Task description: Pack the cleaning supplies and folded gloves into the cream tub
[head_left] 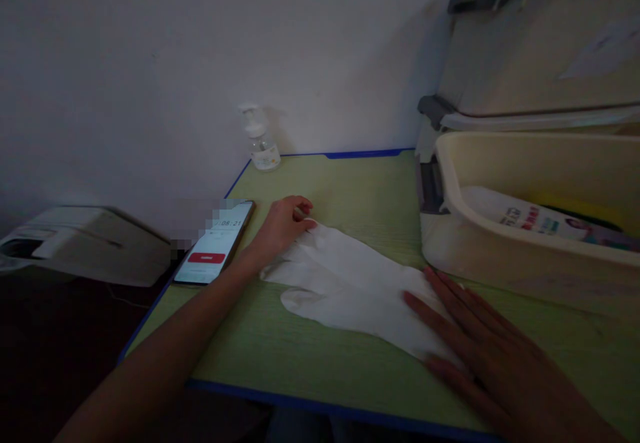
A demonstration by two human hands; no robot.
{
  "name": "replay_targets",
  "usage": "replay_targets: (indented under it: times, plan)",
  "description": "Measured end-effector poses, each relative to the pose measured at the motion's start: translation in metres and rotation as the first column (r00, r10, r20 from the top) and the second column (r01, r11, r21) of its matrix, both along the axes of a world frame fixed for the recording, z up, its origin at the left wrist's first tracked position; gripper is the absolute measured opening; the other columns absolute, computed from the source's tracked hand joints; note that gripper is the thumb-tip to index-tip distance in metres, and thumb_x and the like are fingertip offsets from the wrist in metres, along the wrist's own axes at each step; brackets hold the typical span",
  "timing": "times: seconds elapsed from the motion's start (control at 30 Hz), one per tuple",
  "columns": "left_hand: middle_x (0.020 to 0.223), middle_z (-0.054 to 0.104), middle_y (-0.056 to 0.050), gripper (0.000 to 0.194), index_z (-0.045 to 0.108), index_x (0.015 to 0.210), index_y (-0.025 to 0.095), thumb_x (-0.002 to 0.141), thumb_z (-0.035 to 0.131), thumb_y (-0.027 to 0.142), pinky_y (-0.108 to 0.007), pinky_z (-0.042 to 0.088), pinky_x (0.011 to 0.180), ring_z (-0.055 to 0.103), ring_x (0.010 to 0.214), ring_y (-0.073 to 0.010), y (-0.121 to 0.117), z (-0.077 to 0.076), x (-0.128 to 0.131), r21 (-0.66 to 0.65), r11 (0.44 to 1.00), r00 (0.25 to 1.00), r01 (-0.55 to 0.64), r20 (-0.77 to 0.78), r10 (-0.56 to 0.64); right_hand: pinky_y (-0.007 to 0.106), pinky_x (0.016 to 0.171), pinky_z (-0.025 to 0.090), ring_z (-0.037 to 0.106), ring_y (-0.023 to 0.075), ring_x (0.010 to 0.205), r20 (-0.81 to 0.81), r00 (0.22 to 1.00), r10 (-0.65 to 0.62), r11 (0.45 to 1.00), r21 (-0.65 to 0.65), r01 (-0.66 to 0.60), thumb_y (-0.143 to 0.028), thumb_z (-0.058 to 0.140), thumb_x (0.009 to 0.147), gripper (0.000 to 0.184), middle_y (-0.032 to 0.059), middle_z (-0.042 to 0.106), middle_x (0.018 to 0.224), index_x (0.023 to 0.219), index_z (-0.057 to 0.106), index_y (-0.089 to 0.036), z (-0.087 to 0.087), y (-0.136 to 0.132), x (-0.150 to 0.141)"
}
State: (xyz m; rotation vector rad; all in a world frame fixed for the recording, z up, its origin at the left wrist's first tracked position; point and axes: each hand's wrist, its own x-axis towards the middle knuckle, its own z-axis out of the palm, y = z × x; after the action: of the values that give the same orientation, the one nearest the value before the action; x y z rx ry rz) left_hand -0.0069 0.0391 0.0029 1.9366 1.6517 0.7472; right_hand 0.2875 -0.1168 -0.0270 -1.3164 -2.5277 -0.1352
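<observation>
A white glove (357, 283) lies flat across the green tabletop (240, 336), its fingers toward the left and its cuff toward the right. At the finger end, my left hand (287, 223) pinches the glove's edge between thumb and curled fingers. My right hand (475, 343) rests on the cuff end with its fingers stretched out and spread, pressing the material down. The glove's fingertips are partly hidden behind my left hand.
A phone (215, 243) with a lit screen lies left of my left forearm. A clear pump bottle (263, 146) stands at the back corner by the wall. At right, an open cream storage bin (450, 229) holds a printed package (530, 219).
</observation>
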Motion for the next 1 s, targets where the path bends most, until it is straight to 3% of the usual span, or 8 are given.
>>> replay_targets:
  times: [0.2, 0.37, 0.7, 1.0]
  plan:
    - [0.059, 0.059, 0.002, 0.011, 0.065, 0.073, 0.014, 0.063, 0.067, 0.018, -0.023, 0.040, 0.054, 0.053, 0.055, -0.0114, 0.013, -0.001, -0.007, -0.067, 0.992, 0.993, 0.107, -0.045, -0.111, 0.050, 0.102, 0.039, 0.038, 0.0289, 0.130, -0.019, 1.000, -0.020, 0.998, -0.055, 0.019, -0.050, 0.042, 0.088, 0.059, 0.0035, 0.029, 0.150, 0.143, 0.029, -0.032, 0.000, 0.000, -0.001]
    - [0.052, 0.055, 0.003, 0.008, 0.060, 0.058, 0.015, 0.063, 0.066, 0.020, -0.023, 0.037, 0.052, 0.049, 0.051, -0.0106, 0.018, 0.000, -0.008, -0.094, 0.990, 0.993, 0.109, -0.042, -0.114, 0.050, 0.100, 0.041, 0.040, 0.0296, 0.130, -0.011, 1.000, -0.004, 1.000, -0.012, 0.004, -0.049, 0.043, 0.089, 0.060, 0.0059, 0.029, 0.149, 0.144, 0.028, -0.030, 0.000, 0.000, -0.002]
    - [0.055, 0.056, 0.003, 0.008, 0.058, 0.062, 0.015, 0.062, 0.065, 0.011, -0.023, 0.041, 0.055, 0.052, 0.054, -0.0106, 0.019, 0.002, -0.010, -0.043, 0.997, 0.998, 0.066, 0.010, -0.066, 0.049, 0.100, 0.042, 0.040, 0.0295, 0.129, 0.004, 1.000, 0.002, 1.000, 0.004, -0.002, -0.048, 0.040, 0.090, 0.059, 0.0065, 0.027, 0.150, 0.144, 0.026, -0.031, 0.002, 0.001, -0.001]
    - [0.060, 0.060, 0.002, 0.007, 0.061, 0.068, 0.015, 0.064, 0.066, 0.015, -0.023, 0.041, 0.056, 0.054, 0.057, -0.0113, 0.020, -0.002, -0.012, 0.004, 0.999, 0.999, 0.034, -0.001, -0.034, 0.049, 0.101, 0.040, 0.039, 0.0292, 0.130, -0.012, 1.000, 0.002, 1.000, -0.001, -0.002, -0.049, 0.038, 0.091, 0.058, 0.0055, 0.027, 0.150, 0.144, 0.027, -0.031, 0.001, -0.001, -0.002]
